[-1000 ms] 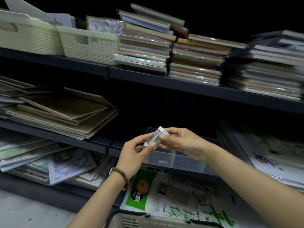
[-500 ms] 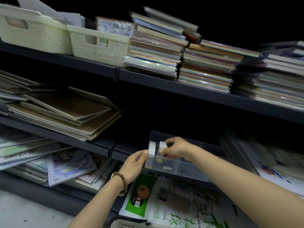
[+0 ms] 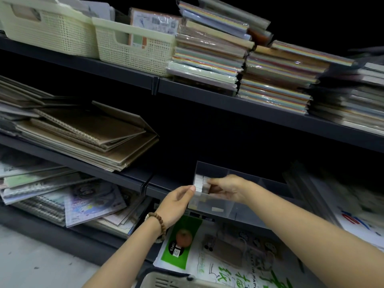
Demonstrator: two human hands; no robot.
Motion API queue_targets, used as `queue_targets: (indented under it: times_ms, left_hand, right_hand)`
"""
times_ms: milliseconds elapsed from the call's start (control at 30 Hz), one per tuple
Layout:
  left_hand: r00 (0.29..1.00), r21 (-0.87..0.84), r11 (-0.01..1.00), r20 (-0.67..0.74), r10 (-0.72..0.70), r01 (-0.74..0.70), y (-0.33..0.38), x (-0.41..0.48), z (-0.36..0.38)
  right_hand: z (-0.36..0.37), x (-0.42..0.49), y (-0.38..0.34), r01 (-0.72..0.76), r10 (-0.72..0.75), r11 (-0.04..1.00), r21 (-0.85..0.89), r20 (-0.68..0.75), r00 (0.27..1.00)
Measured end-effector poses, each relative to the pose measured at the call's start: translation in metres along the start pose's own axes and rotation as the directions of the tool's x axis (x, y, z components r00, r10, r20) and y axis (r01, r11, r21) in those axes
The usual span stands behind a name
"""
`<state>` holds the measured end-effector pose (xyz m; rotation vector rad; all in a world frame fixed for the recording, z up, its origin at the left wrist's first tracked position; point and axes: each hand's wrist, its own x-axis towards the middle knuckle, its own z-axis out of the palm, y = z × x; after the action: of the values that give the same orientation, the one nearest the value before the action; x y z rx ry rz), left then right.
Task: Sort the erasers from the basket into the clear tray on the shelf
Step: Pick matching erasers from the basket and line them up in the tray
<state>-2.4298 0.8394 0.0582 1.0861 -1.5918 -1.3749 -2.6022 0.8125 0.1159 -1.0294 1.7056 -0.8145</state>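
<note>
Both hands at clear plastic divided tray [image 3: 239, 213] on dark metal shelf [image 3: 124, 177]: left hand [image 3: 176, 201], fingers straight, touching tray corner; right hand [image 3: 226, 188] pinching white block eraser [image 3: 202, 183] inside left-end compartment. Risk: early release topples eraser; push slides light tray backward.

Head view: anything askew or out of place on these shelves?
The brown notebooks on the middle shelf sit in a crooked, fanned pile, one cover propped up. Below, the spiral notebooks lie slanted and overlapping.
</note>
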Motion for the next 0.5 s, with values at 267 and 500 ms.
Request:
queue_targets:
  times_ms: [267, 500]
  left_hand:
    - [1.000, -0.019, 1.000, -0.017, 0.004, -0.004, 0.002, -0.004, 0.002]
    - [0.997, 0.011, 0.999, -0.062, 0.048, -0.047, 0.002, -0.020, 0.004]
  right_hand:
    - [0.001, 0.000, -0.002, -0.021, 0.022, 0.999, -0.033, 0.020, 1.000]
    - [-0.019, -0.034, -0.007, 0.240, -0.229, 0.957, -0.162, 0.081, 0.970]
